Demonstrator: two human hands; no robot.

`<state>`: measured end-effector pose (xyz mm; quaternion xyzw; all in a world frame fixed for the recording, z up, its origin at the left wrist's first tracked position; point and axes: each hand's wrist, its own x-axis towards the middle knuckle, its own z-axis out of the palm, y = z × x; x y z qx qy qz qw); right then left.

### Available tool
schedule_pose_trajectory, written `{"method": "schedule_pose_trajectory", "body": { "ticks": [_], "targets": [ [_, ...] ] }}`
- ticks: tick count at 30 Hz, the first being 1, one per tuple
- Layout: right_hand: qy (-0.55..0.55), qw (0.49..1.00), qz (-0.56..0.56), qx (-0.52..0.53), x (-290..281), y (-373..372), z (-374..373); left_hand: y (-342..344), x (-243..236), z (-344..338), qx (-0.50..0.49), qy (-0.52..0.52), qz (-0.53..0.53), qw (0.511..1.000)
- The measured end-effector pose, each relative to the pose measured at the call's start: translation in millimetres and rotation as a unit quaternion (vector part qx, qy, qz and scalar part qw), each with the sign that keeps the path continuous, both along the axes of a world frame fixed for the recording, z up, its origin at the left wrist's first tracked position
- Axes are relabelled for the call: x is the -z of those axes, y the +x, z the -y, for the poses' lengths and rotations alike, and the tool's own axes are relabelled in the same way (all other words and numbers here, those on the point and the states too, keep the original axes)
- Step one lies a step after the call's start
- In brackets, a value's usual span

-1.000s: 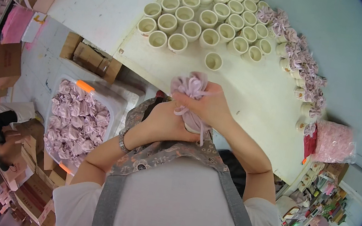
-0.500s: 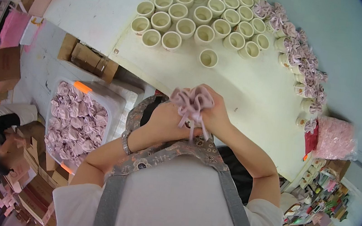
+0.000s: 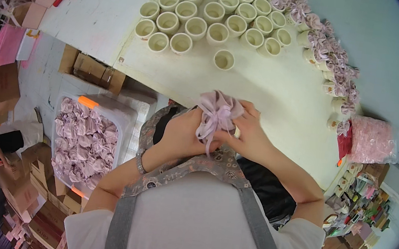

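In front of my apron, both hands hold a cream cup (image 3: 237,132) with a gathered lilac satin pouch (image 3: 221,108) in its mouth. The pouch is tied with a lilac ribbon whose ends hang toward me. My left hand (image 3: 181,131) is closed round the left side, and most of its fingers are hidden. My right hand (image 3: 251,136) grips the other side, thumb near the ribbon and fingers behind the ruffle. Only a small part of the cup shows between cloth and fingers. Just beyond stands a single cream cup (image 3: 224,60) with its mouth up.
Several cream cups (image 3: 181,43) crowd the far part of the pale table (image 3: 176,73). Along its right edge runs a row of cups with lilac pouches (image 3: 334,74). A clear bin (image 3: 126,130) of lilac pouches stands at my left. A pink plastic bag (image 3: 372,141) lies at right.
The pouch has tipped, so its ruffle and bow face up more. My right hand has shifted its grip, thumb now by the ribbon. The whole view has moved slightly.
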<state>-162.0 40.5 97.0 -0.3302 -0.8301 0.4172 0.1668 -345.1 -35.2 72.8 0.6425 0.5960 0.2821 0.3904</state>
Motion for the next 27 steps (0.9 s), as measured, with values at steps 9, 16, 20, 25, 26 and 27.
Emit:
{"method": "schedule_pose_trajectory", "body": {
  "ticks": [9, 16, 20, 25, 26, 27],
  "targets": [
    [-0.46, 0.884, -0.049, 0.067, 19.5, 18.9, -10.0, 7.2, -9.6, -5.2, 0.082, -0.027, 0.017, 0.996],
    [-0.024, 0.982, 0.074, -0.173, -2.4, 42.1, -38.0, 24.7, 1.5, 0.1, 0.11, -0.041, -0.006, 0.993],
    [-0.166, 0.984, -0.02, -0.067, 30.6, 41.4, -13.5, 32.2, -3.6, -7.0, 0.097, -0.071, 0.09, 0.989],
    [-0.01, 0.968, 0.153, -0.2, 11.2, 60.0, -27.6, 35.2, 9.2, -6.6, 0.14, -0.032, 0.054, 0.988],
    [-0.04, 0.946, 0.202, -0.251, -2.5, 65.0, -32.6, 40.8, 3.8, -5.9, 0.146, -0.018, 0.046, 0.988],
    [-0.138, 0.909, 0.221, -0.326, -5.9, 66.4, -40.7, 44.0, -1.9, -10.5, 0.161, -0.055, 0.052, 0.984]
  ]
}}
